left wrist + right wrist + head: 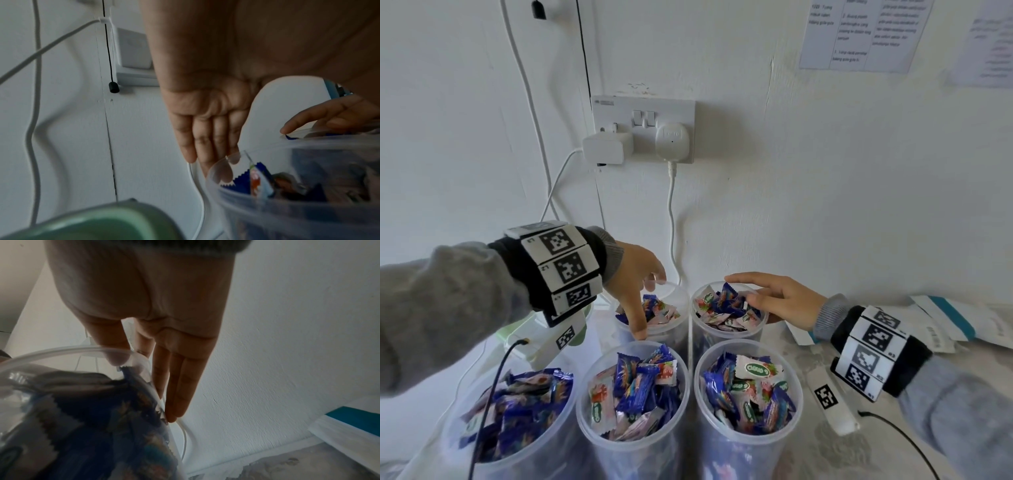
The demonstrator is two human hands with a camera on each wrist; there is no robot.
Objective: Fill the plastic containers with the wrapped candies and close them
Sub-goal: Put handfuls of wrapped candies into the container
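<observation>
Several clear plastic containers full of blue and white wrapped candies stand open-topped by the wall. My left hand [647, 308] spans the mouth of the back left container [677, 330]: thumb down at the near rim, straight fingers [205, 146] against the outside of the far rim. My right hand [739, 291] reaches over the back right container [722, 342]. Its thumb lies over the candies [719, 305], and its straight fingers [176, 394] run along the container's far outer wall [141, 363]. Neither container is lifted. Three more filled containers stand in front, the middle one [585, 414] nearest my left thumb.
The wall stands right behind the back containers, with a socket and two plugged chargers [643, 133]; white cables [672, 219] hang down behind the containers. A pale green plastic object [102, 224] sits under my left wrist. White and teal packets [945, 322] lie at the right.
</observation>
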